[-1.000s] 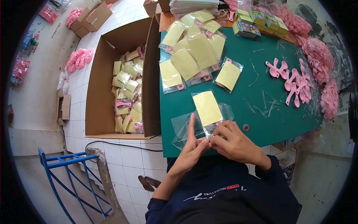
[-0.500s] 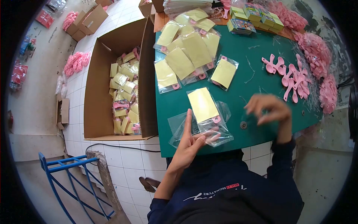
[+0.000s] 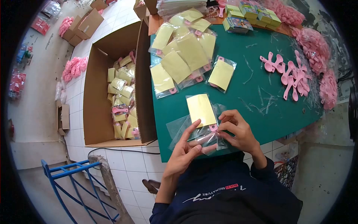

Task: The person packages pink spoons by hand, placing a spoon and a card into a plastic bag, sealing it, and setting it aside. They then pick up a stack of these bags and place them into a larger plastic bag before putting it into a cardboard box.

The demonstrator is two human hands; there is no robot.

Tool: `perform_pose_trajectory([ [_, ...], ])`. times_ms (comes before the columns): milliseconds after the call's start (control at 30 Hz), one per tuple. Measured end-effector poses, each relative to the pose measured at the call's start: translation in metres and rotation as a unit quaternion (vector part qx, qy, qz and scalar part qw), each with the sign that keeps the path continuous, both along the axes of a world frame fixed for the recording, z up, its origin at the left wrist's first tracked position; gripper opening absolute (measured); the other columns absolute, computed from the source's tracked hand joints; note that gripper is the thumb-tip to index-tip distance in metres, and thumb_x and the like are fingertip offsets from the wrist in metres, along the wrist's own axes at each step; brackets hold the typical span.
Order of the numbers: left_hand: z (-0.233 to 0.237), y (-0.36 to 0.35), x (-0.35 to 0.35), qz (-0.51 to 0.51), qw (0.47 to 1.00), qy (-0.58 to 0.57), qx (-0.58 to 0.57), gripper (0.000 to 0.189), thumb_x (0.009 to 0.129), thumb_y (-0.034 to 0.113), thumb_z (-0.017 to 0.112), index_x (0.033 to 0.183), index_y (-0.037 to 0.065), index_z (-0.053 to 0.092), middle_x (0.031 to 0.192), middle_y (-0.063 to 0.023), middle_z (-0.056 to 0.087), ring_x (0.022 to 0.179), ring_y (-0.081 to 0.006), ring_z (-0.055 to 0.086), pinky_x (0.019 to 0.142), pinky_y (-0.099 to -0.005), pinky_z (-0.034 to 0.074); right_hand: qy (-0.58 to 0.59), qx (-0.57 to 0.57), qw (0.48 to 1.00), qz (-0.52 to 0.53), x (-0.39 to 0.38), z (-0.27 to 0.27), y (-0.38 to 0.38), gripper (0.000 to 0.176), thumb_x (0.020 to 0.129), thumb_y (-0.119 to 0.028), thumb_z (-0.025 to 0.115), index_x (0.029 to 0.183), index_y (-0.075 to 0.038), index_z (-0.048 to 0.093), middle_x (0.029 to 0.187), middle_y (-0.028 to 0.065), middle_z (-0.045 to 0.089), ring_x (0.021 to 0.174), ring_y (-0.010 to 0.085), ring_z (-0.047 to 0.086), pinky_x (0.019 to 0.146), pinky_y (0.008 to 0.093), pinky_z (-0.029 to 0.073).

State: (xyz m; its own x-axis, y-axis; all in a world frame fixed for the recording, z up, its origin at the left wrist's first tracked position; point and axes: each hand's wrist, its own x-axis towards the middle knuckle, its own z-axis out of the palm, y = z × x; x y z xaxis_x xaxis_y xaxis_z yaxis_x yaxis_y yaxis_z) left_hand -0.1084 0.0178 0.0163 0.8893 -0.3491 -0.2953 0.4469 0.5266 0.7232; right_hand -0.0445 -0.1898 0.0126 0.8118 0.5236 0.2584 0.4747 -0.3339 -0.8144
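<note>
Head view, the only one. My left hand (image 3: 182, 153) is gripping the clear bag (image 3: 209, 139): thumb on top, some fingers showing through the plastic from underneath, forefinger out along the yellow card (image 3: 202, 108), probably to keep it flat and steady. My right hand (image 3: 240, 132) has thumb and forefinger pinched on the bag's right edge; exact fold too small to tell. Pink handle end (image 3: 213, 127) sits between my two sets of fingers, just below the card. Loose clear plastic (image 3: 176, 128) lies left of and under my left fingers, on the desk (image 3: 238, 87). Beyond my fingers: one bagged card (image 3: 222, 74), then the pile (image 3: 177, 67), likely pushed away for working room. Pink spoons (image 3: 291, 78) lie beyond right, presumably for easy right-hand reach. Open cardboard box (image 3: 99, 82) stands off left.
</note>
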Motion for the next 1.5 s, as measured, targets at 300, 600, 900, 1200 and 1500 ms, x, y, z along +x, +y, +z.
perform_pose_trajectory([
  [300, 0.013, 0.002, -0.018, 0.054, 0.816, -0.294, 0.495, 0.040, 0.069, 0.011, 0.076, 0.105, 0.009, 0.060, 0.128, -0.0134, 0.044, 0.106, -0.0269, 0.052, 0.089, -0.0373, 0.045, 0.041, 0.026, 0.999, 0.001, -0.002, 0.001, -0.004, 0.017, 0.071, 0.003, 0.070, 0.082, -0.003, 0.060, 0.105, 0.0090, 0.049, 0.083, 0.0157, 0.059, 0.072, 0.0291, 0.049],
  [600, 0.012, -0.006, -0.021, 0.050, 0.759, -0.347, 0.549, 0.028, 0.060, 0.014, 0.082, 0.082, 0.011, 0.066, 0.121, -0.0106, 0.048, 0.101, -0.0236, 0.052, 0.084, -0.0350, 0.045, 0.039, 0.022, 0.999, -0.008, -0.002, -0.002, -0.006, 0.016, 0.072, 0.003, 0.069, 0.083, -0.003, 0.059, 0.105, 0.0098, 0.049, 0.082, 0.0159, 0.060, 0.074, 0.0293, 0.048],
  [900, 0.018, -0.006, -0.020, 0.053, 0.785, -0.309, 0.535, 0.027, 0.063, 0.012, 0.080, 0.086, 0.010, 0.065, 0.113, -0.0085, 0.053, 0.095, -0.0224, 0.053, 0.081, -0.0348, 0.045, 0.040, 0.023, 0.999, -0.008, -0.003, -0.004, -0.007, 0.016, 0.071, 0.004, 0.069, 0.083, -0.003, 0.059, 0.105, 0.0097, 0.049, 0.082, 0.0156, 0.060, 0.073, 0.0287, 0.048],
  [1200, 0.015, -0.009, -0.023, 0.032, 0.771, -0.307, 0.558, 0.032, 0.064, 0.014, 0.079, 0.094, 0.011, 0.066, 0.114, -0.0079, 0.051, 0.096, -0.0226, 0.052, 0.083, -0.0354, 0.045, 0.029, 0.019, 0.999, -0.002, -0.002, -0.006, -0.006, 0.016, 0.071, 0.004, 0.068, 0.083, -0.003, 0.059, 0.105, 0.0096, 0.050, 0.082, 0.0161, 0.061, 0.073, 0.0289, 0.049],
  [1500, 0.014, -0.008, -0.023, 0.017, 0.774, -0.308, 0.553, 0.027, 0.062, 0.014, 0.081, 0.084, 0.011, 0.065, 0.114, -0.0076, 0.051, 0.096, -0.0216, 0.053, 0.083, -0.0358, 0.045, 0.035, 0.014, 0.999, -0.002, -0.002, -0.006, -0.005, 0.017, 0.070, 0.003, 0.070, 0.082, -0.003, 0.059, 0.104, 0.0096, 0.051, 0.082, 0.0170, 0.061, 0.073, 0.0297, 0.049],
])
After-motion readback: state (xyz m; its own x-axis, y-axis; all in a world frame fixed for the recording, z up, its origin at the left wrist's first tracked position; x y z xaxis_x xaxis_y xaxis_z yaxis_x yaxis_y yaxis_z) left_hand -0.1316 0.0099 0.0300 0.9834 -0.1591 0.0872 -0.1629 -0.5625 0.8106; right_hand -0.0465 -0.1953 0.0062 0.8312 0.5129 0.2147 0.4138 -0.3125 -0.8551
